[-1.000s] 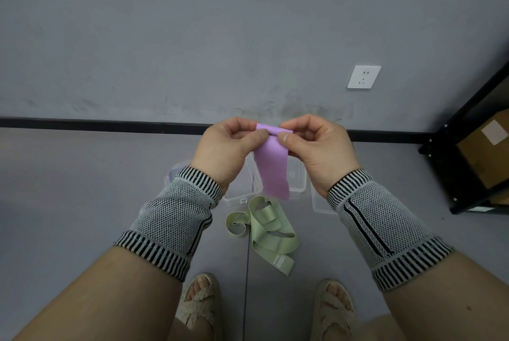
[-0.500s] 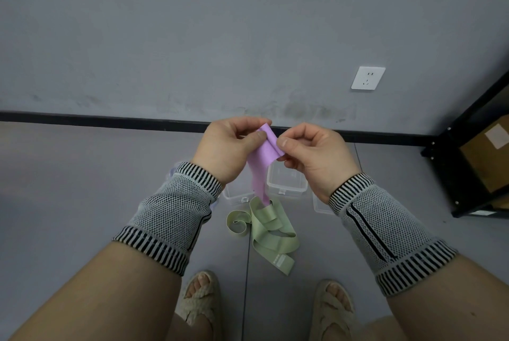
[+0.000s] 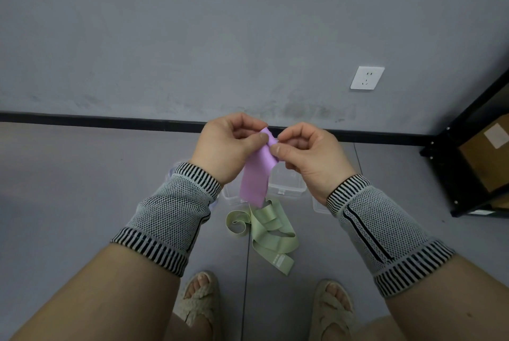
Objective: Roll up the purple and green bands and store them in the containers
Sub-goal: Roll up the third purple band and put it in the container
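A purple band point(image 3: 257, 172) hangs in front of me, its top end pinched between the thumb and fingers of my left hand point(image 3: 228, 145) and my right hand point(image 3: 308, 156). Its loose lower end dangles down to just above the floor items. On the grey floor below lies the green band point(image 3: 268, 233), loosely tangled with one end curled. Clear plastic containers point(image 3: 286, 189) stand on the floor behind the bands, partly hidden by my hands and wrists.
A black shelf frame point(image 3: 468, 175) with a cardboard box point(image 3: 487, 159) stands at the right. A white wall socket point(image 3: 367, 78) sits on the grey wall above a black skirting line. My sandalled feet point(image 3: 199, 299) are at the bottom.
The purple band's top end has been turned and gathered between my fingertips, the hanging part has twisted, and my hands have sunk slightly lower in view.
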### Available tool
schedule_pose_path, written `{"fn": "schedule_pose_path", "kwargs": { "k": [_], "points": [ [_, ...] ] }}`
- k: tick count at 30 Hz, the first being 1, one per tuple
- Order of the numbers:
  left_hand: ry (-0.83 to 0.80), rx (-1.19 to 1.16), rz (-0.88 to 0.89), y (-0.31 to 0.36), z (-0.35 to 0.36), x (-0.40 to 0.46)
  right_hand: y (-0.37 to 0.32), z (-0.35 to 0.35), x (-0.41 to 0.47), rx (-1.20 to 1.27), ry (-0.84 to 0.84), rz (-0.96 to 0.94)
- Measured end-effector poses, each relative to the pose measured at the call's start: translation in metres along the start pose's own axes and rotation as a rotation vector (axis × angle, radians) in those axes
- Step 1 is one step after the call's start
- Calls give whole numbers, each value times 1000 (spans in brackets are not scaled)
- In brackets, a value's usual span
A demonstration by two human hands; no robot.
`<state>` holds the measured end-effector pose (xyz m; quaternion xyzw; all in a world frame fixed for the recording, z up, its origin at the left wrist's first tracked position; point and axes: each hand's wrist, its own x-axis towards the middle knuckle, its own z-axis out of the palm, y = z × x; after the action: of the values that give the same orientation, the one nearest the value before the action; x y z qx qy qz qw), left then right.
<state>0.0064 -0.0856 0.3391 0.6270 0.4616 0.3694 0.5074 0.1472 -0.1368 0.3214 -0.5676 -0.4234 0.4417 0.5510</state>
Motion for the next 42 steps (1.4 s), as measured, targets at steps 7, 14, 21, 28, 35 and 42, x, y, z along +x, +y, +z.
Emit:
{"fn": "schedule_pose_path", "kwargs": {
  "k": [7, 14, 21, 28, 35, 42],
  "points": [
    [-76, 91, -6, -6, -2, 1, -2, -4, 0, 29, -33, 57],
    [-126, 214, -6, -7, -14, 1, -6, -16, 3, 207, 23, 110],
    [-118, 154, 25, -2, -14, 0, -2, -13, 3, 73, 50, 90],
    [-143, 108, 69, -3, -13, 2, 2, -6, 3, 107, 68, 83],
    [-150, 133, 101, 0, -6, -2, 7, 4, 2, 20, 127, 9],
    [-28, 119, 88, -3, 0, 1, 2, 7, -3, -64, 72, -53]
  ]
}}
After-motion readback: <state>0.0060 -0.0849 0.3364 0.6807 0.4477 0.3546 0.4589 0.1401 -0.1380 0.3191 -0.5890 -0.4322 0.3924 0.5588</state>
